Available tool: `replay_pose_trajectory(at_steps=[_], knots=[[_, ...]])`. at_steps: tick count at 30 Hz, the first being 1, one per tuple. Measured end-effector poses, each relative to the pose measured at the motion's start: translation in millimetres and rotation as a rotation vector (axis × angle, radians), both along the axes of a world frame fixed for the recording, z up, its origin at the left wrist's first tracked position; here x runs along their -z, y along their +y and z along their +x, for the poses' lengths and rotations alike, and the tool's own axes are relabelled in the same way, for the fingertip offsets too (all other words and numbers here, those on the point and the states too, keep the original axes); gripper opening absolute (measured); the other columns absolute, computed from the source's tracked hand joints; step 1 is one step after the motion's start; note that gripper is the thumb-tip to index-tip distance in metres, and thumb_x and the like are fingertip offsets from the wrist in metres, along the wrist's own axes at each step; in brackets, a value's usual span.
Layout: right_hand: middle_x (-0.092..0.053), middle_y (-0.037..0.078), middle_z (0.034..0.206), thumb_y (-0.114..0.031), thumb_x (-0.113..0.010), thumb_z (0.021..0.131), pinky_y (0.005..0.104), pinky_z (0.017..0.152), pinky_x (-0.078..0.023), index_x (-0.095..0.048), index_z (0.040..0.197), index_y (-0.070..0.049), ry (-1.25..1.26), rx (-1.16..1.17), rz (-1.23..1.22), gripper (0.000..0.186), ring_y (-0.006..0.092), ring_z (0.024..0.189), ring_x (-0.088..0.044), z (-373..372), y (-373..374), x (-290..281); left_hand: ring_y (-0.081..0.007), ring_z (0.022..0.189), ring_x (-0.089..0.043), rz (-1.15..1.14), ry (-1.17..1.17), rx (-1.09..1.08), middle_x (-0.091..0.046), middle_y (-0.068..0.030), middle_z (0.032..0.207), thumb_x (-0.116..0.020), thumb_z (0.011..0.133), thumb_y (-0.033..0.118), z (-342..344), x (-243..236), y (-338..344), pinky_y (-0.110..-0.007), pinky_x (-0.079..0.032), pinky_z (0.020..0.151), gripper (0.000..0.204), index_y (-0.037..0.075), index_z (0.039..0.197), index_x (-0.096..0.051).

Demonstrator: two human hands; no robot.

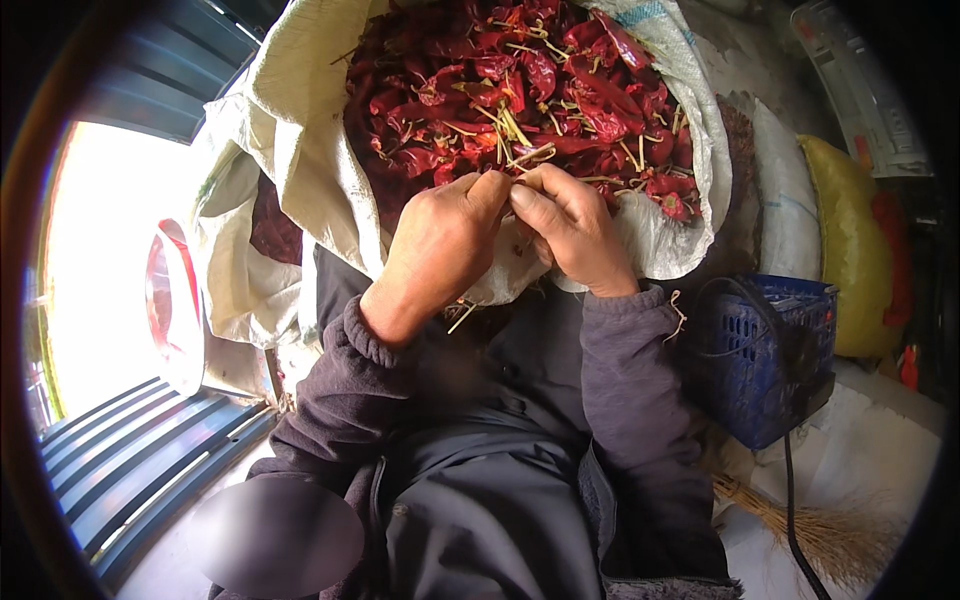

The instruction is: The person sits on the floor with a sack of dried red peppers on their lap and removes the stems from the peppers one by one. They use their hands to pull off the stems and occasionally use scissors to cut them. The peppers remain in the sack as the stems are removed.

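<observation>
Where the frame's rim cuts it off, one white woven sack stands open in front of the person, heaped with dried red chillies too tangled to count. One blue basket sits at right, a straw broom below it, partly cropped. Left hand and right hand meet at the sack's near lip, fingers pinched on something small, hidden between them; cannot tell what.
</observation>
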State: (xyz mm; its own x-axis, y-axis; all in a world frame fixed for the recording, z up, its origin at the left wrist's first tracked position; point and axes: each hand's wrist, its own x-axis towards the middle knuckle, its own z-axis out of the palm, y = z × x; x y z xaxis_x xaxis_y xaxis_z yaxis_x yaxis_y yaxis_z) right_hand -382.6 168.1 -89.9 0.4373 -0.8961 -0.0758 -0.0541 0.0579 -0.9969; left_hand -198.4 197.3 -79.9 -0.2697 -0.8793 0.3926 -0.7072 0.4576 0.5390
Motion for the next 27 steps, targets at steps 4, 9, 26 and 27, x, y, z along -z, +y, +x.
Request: replay_pose_trajectory(at_steps=[4, 9, 26, 27], knots=[[-0.053, -0.004, 0.070, -0.032, -0.065, 0.102, 0.0236, 0.047, -0.036, -0.064, 0.097, -0.005, -0.247, -0.041, 0.159, 0.028, 0.0027, 0.055, -0.045, -5, 1, -7, -0.0392, 0.074, -0.067, 0.018, 0.099, -0.009, -0.062, -0.0168, 0.080, -0.065, 0.088, -0.001, -5, -7, 7, -0.046, -0.052, 0.062, 0.016, 0.003, 0.101, -0.056], [-0.053, 0.000, 0.072, -0.039, -0.058, 0.108, 0.0231, 0.045, -0.038, -0.063, 0.105, -0.004, -0.597, 0.227, 0.168, 0.035, 0.0051, 0.053, -0.044, -28, -9, 0, -0.0350, 0.078, -0.069, 0.306, 0.310, 0.082, -0.067, -0.0168, 0.084, -0.067, 0.090, -0.002, -5, -19, 9, -0.040, -0.053, 0.067, 0.025, 0.002, 0.114, -0.061], [-0.059, 0.001, 0.076, -0.043, -0.053, 0.110, 0.0250, 0.048, -0.040, -0.066, 0.105, -0.008, -0.915, 0.217, 0.233, 0.038, 0.0073, 0.054, -0.047, -61, -23, 19, -0.0387, 0.106, -0.067, 0.905, -0.354, 0.766, -0.070, -0.0189, 0.110, -0.060, 0.092, 0.013, -18, 119, 84, -0.046, -0.054, 0.092, 0.024, 0.004, 0.112, -0.071], [-0.059, 0.001, 0.076, -0.043, -0.053, 0.110, 0.0250, 0.048, -0.040, -0.066, 0.105, -0.008, -0.916, 0.210, 0.238, 0.037, 0.0073, 0.054, -0.047, -59, -23, 19, -0.0397, 0.106, -0.067, 0.957, -0.248, 0.836, -0.070, -0.0194, 0.111, -0.059, 0.092, 0.014, -16, 128, 86, -0.046, -0.054, 0.093, 0.027, 0.004, 0.114, -0.070]])
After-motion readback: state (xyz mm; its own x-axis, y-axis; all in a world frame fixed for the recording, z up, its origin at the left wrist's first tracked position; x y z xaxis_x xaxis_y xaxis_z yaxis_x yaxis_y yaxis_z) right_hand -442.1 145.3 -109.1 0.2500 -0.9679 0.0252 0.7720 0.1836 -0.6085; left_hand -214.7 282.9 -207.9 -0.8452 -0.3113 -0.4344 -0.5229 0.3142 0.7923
